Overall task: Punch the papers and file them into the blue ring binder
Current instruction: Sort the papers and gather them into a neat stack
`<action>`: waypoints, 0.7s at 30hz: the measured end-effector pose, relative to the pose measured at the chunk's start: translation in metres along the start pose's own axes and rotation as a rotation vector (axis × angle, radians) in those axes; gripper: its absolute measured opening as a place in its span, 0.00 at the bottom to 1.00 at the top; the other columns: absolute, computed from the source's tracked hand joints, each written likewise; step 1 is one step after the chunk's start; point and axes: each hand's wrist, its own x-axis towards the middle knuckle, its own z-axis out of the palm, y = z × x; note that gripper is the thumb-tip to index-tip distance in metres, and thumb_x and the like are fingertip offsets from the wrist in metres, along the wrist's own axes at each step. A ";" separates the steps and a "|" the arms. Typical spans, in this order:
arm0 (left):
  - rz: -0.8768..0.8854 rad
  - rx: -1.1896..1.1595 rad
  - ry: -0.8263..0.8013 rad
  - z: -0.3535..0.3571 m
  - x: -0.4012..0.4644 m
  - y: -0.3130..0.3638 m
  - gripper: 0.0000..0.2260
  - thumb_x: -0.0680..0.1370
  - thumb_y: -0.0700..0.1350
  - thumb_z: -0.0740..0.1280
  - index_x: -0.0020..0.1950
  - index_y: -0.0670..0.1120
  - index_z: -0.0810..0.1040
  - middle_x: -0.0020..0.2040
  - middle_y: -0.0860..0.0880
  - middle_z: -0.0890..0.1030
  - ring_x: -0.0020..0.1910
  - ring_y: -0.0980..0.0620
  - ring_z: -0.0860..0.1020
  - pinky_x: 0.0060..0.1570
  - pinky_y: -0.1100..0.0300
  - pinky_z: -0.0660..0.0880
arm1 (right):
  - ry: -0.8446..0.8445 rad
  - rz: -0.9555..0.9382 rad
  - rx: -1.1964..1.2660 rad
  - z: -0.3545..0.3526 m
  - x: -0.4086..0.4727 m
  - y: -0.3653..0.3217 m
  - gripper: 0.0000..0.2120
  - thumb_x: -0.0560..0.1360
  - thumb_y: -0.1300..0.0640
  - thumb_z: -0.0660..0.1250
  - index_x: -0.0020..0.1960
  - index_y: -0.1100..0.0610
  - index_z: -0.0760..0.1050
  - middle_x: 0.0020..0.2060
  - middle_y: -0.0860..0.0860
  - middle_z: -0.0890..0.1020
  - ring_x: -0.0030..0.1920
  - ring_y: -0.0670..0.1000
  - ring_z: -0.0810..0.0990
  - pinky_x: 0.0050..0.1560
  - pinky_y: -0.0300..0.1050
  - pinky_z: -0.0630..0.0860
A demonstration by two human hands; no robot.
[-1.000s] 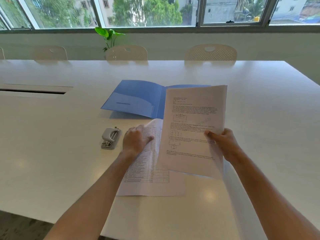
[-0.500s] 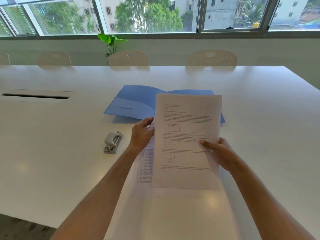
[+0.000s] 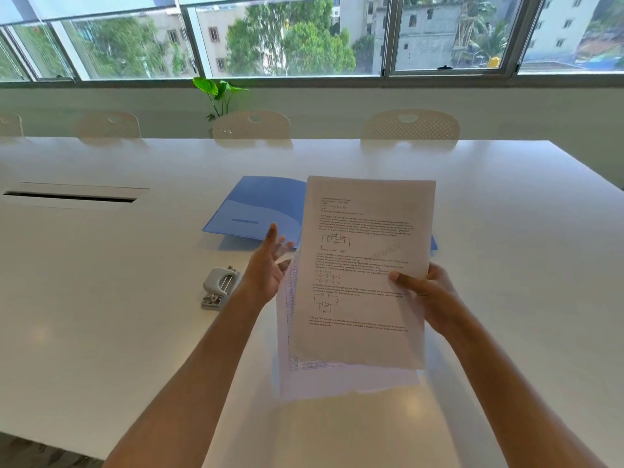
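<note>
I hold a printed sheet with circuit diagrams [image 3: 364,251] upright over the white table, my right hand [image 3: 430,295] gripping its right edge. A second sheet with a printed table [image 3: 337,380] sits behind it, showing at the left and bottom, and looks lifted too. My left hand [image 3: 266,265] is at the left edge of the sheets with its fingers spread and holds nothing. The blue binder [image 3: 256,211] lies open flat on the table behind the papers, partly hidden by them. A grey hole punch [image 3: 219,287] stands on the table left of my left wrist.
The white table [image 3: 101,298] has a cable slot [image 3: 71,196] at the left. Several pale chairs [image 3: 251,126] line the far side below the windows. A green plant [image 3: 219,92] stands behind them.
My right hand lifted the circuit sheet higher and more upright. My left hand left the table, brought the second sheet up behind it, and now stands open at the left edge.
</note>
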 end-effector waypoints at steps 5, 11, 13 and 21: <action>-0.250 -0.083 -0.177 -0.011 -0.003 -0.010 0.32 0.69 0.67 0.66 0.62 0.45 0.77 0.57 0.39 0.81 0.58 0.38 0.78 0.58 0.40 0.74 | 0.023 -0.038 0.011 -0.002 -0.003 -0.009 0.14 0.67 0.67 0.72 0.52 0.66 0.80 0.47 0.60 0.86 0.46 0.60 0.85 0.43 0.49 0.82; -0.003 0.079 -0.321 0.011 -0.016 -0.001 0.29 0.59 0.53 0.81 0.56 0.43 0.82 0.56 0.39 0.82 0.54 0.39 0.81 0.51 0.42 0.79 | 0.026 -0.104 0.015 -0.001 -0.004 -0.014 0.18 0.66 0.68 0.71 0.56 0.67 0.77 0.51 0.62 0.84 0.50 0.63 0.84 0.48 0.55 0.81; 0.068 0.138 -0.308 0.019 -0.020 0.007 0.26 0.60 0.50 0.80 0.54 0.41 0.81 0.55 0.40 0.83 0.53 0.40 0.82 0.50 0.44 0.80 | 0.010 -0.125 -0.010 0.000 -0.003 -0.016 0.20 0.67 0.69 0.70 0.59 0.67 0.76 0.53 0.62 0.83 0.51 0.63 0.83 0.50 0.57 0.81; 0.275 0.261 -0.216 0.049 -0.033 0.021 0.06 0.72 0.40 0.71 0.48 0.46 0.82 0.47 0.46 0.85 0.45 0.43 0.83 0.47 0.45 0.81 | 0.028 -0.206 -0.066 0.010 -0.001 -0.020 0.22 0.69 0.72 0.71 0.61 0.61 0.74 0.52 0.59 0.84 0.51 0.62 0.83 0.48 0.60 0.81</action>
